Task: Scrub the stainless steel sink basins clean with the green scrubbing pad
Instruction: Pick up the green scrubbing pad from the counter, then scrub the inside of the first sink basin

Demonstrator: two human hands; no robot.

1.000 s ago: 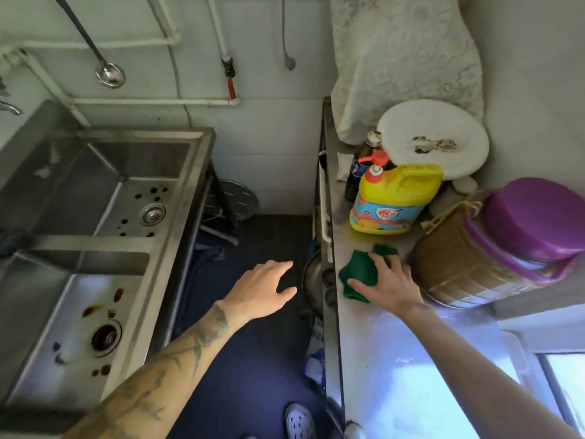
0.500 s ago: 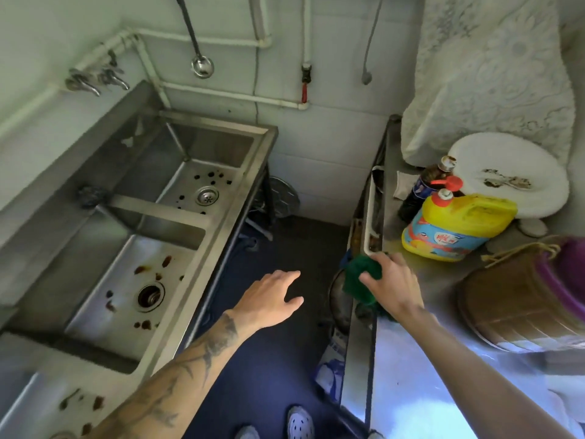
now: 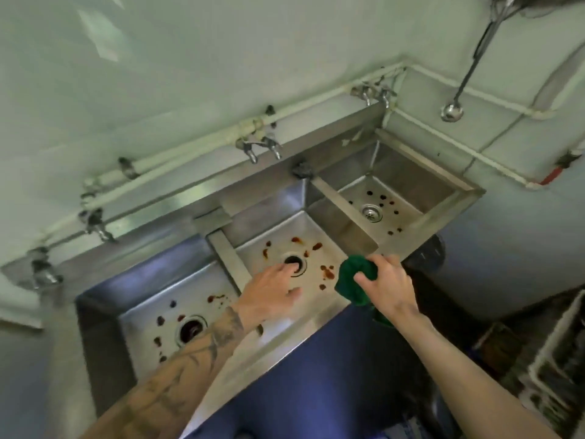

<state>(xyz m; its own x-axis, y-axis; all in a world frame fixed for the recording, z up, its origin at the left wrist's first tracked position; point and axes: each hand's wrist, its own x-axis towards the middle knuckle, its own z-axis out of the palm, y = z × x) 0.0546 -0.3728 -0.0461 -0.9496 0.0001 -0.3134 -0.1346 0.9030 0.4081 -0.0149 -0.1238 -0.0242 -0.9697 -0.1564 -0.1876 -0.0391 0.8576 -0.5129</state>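
Over middle sink basin point(image 3: 280, 229) | my right hand point(image 3: 384, 280) grips crumpled green scrubbing pad point(image 3: 354, 277) | my left hand point(image 3: 269, 289) fingers relaxed, over drain point(image 3: 297, 264) | brown stains point(image 3: 327, 272) around drain

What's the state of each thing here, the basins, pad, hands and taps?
Left basin: brown spots, drain open.
Middle basin: brown spots, drain open.
Right basin: dark spots, strainer in drain.
Green pad: bunched up, gripped.
Right hand: grips the pad.
Left hand: open, holding nothing.
Taps: no water running.
Ladle: hanging on wall.
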